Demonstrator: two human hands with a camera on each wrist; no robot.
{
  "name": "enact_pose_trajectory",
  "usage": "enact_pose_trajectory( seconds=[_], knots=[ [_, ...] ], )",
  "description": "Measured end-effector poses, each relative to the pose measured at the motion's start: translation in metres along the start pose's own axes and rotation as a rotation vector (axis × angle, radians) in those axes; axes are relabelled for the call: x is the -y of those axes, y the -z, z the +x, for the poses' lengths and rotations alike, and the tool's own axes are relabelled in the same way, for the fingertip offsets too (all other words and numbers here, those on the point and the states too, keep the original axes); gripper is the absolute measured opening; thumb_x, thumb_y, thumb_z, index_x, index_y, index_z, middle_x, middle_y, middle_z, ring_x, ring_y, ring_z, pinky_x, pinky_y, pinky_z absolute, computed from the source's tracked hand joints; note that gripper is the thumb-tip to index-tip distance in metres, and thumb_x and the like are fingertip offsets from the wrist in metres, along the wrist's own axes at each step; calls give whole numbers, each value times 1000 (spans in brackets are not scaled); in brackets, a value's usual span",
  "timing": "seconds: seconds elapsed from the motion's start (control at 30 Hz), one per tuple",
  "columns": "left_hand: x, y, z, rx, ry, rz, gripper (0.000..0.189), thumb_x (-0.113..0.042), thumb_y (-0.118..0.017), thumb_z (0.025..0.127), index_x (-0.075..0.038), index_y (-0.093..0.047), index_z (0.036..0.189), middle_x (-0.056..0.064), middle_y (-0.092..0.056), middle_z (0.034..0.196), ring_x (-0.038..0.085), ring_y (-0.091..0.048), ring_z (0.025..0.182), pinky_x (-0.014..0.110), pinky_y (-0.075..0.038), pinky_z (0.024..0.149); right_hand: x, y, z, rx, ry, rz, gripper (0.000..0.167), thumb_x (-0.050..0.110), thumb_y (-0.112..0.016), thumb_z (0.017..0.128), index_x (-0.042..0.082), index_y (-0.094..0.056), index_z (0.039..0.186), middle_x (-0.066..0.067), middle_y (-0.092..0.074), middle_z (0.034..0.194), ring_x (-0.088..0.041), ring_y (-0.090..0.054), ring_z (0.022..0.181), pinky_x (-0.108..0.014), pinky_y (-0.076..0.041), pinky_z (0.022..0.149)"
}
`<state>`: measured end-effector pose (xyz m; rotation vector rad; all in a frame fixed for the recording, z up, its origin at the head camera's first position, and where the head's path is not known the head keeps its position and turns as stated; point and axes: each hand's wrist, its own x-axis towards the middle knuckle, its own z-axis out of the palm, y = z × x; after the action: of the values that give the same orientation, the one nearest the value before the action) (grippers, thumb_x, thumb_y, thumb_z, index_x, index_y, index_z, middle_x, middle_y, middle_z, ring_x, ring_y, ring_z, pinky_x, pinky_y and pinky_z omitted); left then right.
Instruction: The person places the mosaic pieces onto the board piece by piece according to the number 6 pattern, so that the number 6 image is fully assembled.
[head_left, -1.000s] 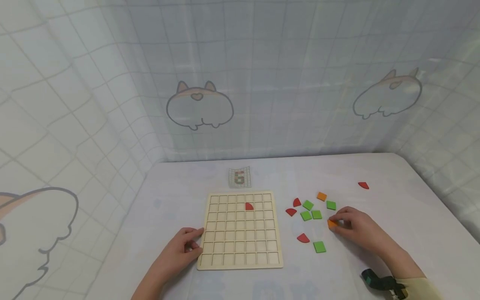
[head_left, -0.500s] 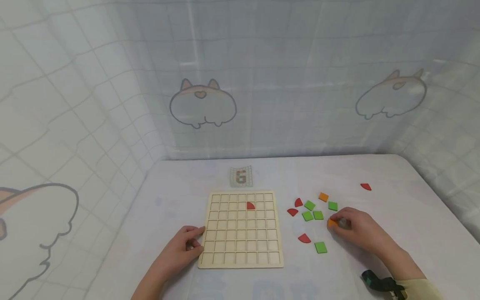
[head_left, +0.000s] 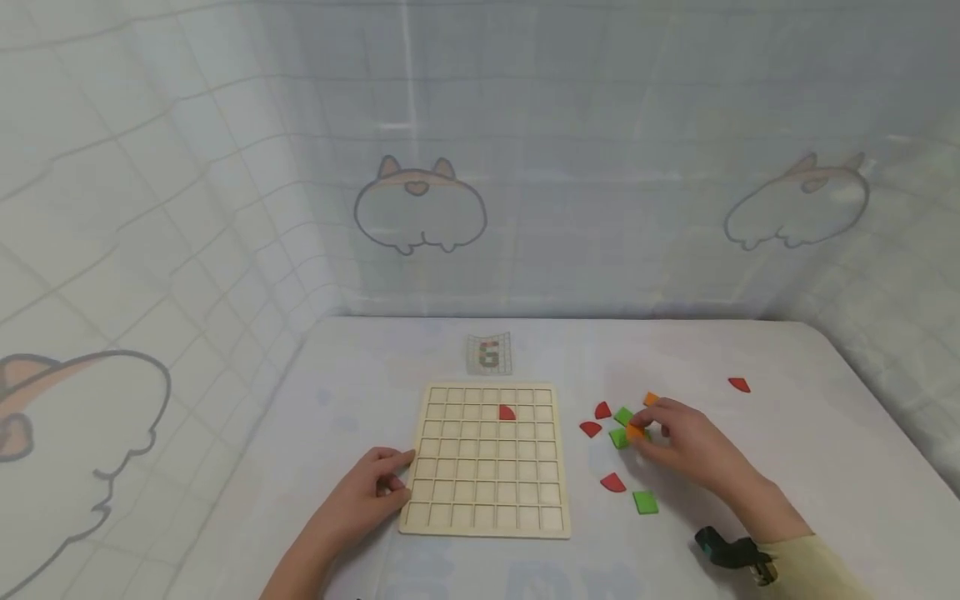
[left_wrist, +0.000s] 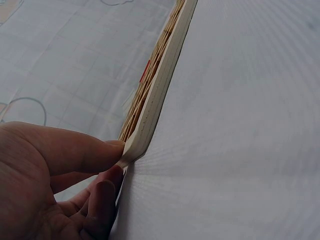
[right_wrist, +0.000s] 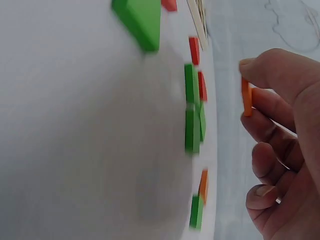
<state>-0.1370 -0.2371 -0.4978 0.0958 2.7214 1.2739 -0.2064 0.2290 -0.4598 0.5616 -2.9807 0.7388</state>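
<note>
My right hand [head_left: 686, 442] pinches an orange square tile [right_wrist: 246, 97] between thumb and fingertips. In the head view this tile is over the loose green tiles and partly covers them. A wooden grid board [head_left: 487, 471] lies flat, with one red quarter-circle piece [head_left: 507, 412] in a cell of its upper part. The thumb and a finger of my left hand [head_left: 367, 496] touch the board's left edge. In the left wrist view, the thumb tip is right at a rounded corner and the other fingers are lower, in shadow.
Red quarter-circle pieces [head_left: 612, 482] and green square tiles [head_left: 645, 502] lie loose right of the board. A second orange tile [head_left: 651, 399] is partly behind the right hand. One red piece [head_left: 739, 384] lies farther right. A small patterned card [head_left: 489, 354] is behind the board.
My right hand has lifted the orange tile from its spot and moved left and slightly away, over the green tiles. The left hand stays at the board's edge. The head view has shifted slightly.
</note>
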Motion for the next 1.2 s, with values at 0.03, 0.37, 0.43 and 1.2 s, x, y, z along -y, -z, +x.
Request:
enact_pose_trajectory(
  seconds=[0.03,0.37,0.43,1.2],
  knots=[
    [0,0,0,3,-5,-5,54,-8,-76,84,-6,-61,135,2,-53,117,12,-55,84,24,-45,69,3,-2,3,-1,8,0,18,27,-80,83,23,-73,99,8,-62,100,-18,-58,89,-32,-52,72],
    [-1,-6,2,11,6,-12,54,-8,-76,84,-6,-60,136,2,-52,120,12,-56,85,24,-45,70,30,-15,33,-17,169,-48,14,28,-78,84,24,-73,97,15,-59,92,-12,-59,85,-28,-51,73],
    [-2,-8,4,11,-3,-8,54,-9,-76,84,-6,-60,136,2,-52,119,12,-56,85,24,-45,70,34,-16,38,-16,205,-60,15,29,-77,86,23,-73,98,14,-59,93,-12,-60,85,-28,-51,73],
    [-8,-13,10,18,-40,-16,54,-9,-75,85,-4,-59,136,3,-51,118,11,-55,84,24,-45,70,90,-47,93,95,235,-84,11,27,-75,88,22,-75,97,14,-60,91,-10,-57,87,-29,-49,78]
  ],
)
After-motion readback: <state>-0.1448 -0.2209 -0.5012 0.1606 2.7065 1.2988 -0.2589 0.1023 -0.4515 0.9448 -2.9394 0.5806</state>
